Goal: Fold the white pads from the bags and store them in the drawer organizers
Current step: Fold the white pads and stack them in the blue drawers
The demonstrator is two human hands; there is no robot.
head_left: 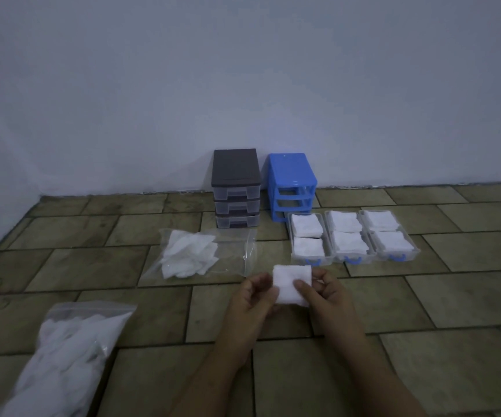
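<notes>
Two hands meet at lower centre of the frame: my left hand [250,299] and right hand [322,293] each pinch a side of one folded white pad [292,282], held between them above the tiled floor [423,296]. Just above right, three clear drawers [353,254] hold folded pads. An open bag [207,255] lies left.

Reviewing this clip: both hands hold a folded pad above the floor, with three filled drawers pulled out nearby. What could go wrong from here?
1. The white pad is only pinched at its edges by the left hand and right hand; a loose grip could let the fold open.
2. The three clear drawers already look full, so another pad may not fit.
3. The blue organizer has empty slots; overfilled drawers might jam going back.
</notes>
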